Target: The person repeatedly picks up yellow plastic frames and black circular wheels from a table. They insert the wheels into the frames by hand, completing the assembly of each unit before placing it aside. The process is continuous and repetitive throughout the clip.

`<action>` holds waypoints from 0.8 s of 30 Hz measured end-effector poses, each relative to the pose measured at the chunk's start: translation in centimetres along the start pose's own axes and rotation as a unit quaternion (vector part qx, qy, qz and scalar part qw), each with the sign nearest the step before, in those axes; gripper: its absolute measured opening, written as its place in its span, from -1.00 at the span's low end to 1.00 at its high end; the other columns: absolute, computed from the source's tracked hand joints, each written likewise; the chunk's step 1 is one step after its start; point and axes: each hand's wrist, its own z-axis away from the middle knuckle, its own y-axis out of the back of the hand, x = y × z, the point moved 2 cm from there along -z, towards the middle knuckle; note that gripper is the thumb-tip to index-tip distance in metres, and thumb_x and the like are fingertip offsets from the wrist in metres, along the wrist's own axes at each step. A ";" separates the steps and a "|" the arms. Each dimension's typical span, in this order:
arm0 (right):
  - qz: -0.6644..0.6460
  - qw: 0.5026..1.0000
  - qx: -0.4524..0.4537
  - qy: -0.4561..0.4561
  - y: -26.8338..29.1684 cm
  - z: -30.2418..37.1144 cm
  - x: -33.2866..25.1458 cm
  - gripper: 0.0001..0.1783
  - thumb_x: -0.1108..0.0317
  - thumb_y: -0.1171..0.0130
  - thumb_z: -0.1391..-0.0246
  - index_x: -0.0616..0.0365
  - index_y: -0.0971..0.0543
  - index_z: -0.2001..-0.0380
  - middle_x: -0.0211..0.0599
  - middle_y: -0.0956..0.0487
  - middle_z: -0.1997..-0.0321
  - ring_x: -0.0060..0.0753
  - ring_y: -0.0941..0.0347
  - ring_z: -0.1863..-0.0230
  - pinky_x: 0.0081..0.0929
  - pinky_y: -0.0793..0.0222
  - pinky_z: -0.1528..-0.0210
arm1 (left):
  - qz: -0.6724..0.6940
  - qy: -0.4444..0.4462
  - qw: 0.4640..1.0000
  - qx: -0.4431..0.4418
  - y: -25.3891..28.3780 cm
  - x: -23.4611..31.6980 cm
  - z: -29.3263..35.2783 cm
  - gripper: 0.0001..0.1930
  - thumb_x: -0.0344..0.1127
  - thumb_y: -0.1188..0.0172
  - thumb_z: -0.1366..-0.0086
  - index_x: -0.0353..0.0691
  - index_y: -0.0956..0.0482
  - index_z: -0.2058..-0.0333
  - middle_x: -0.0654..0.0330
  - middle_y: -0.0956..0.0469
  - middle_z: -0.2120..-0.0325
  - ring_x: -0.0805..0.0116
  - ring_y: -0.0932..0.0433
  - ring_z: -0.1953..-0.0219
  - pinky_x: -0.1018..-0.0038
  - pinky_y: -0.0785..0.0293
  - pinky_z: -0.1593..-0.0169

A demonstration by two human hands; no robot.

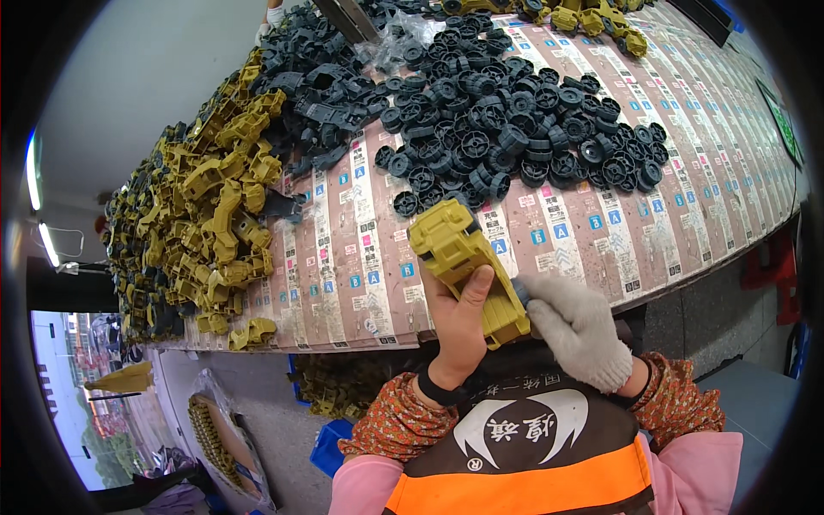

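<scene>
My bare left hand (457, 333) is wrapped round a yellow plastic toy truck (453, 239), its thumb lying across the truck bed. The truck is held tilted above the near edge of the table. In a white knitted glove, my right hand (582, 330) pinches a dark grey toy wheel (521, 293) against the truck's right side. The glove covers part of the wheel, so I cannot tell whether it is on its axle. Just beyond the truck lies a heap of dark toy wheels (481, 142).
Yellow truck bodies (219, 202) are piled along the table's left side. Dark grey chassis parts (322, 99) and a clear plastic bag (402, 39) lie farther back. Printed sheeting covers the table (695, 184). A blue bin (330, 446) stands below, and another person's gloved hand (274, 15) shows far left.
</scene>
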 end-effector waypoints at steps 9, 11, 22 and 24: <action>0.040 0.996 0.033 0.069 -0.3 -0.2 -1.2 -0.45 0.58 -0.11 0.11 0.33 -0.56 -0.06 0.12 -0.60 0.25 0.25 -0.55 0.26 -0.03 -0.47 0.19 | -0.031 -0.067 0.997 -0.034 1.0 -1.5 2.1 -0.35 -0.51 -0.37 -0.35 -0.31 -0.26 -0.34 0.17 -0.55 -0.07 0.34 -0.57 -0.10 0.35 -0.48 -0.22; 0.037 0.999 -0.009 0.020 0.2 -0.8 -2.9 -0.41 0.50 -0.18 0.12 0.31 -0.53 -0.10 0.10 -0.58 0.25 0.24 -0.55 0.24 -0.02 -0.47 0.19 | -0.021 -0.084 0.996 -0.006 0.8 -1.3 2.0 -0.36 -0.50 -0.37 -0.36 -0.31 -0.27 -0.33 0.17 -0.55 -0.06 0.35 -0.57 -0.09 0.36 -0.47 -0.22; 0.063 0.998 0.005 -0.015 6.0 -12.9 -0.4 -0.30 0.05 -0.47 -0.06 0.26 -0.49 -0.13 -0.08 -0.69 0.26 -0.18 -0.71 0.25 -0.27 -0.62 0.21 | 0.009 -0.027 0.985 -0.170 -2.8 5.0 -6.4 -0.14 -0.23 -0.27 -0.49 -0.08 0.14 -0.54 0.06 -0.27 -0.38 0.23 -0.28 -0.38 0.26 -0.19 -0.44; -0.071 0.976 -0.038 -0.203 8.6 -18.4 -1.7 -0.42 0.10 -0.46 -0.06 0.25 -0.53 -0.01 -0.23 -0.68 0.35 -0.48 -0.60 0.45 -0.45 -0.54 0.42 | -0.130 -0.048 0.985 -0.098 1.2 6.8 -6.8 -0.24 -0.25 -0.23 -0.50 -0.10 -0.01 -0.52 0.09 -0.35 -0.34 0.24 -0.37 -0.31 0.23 -0.21 -0.42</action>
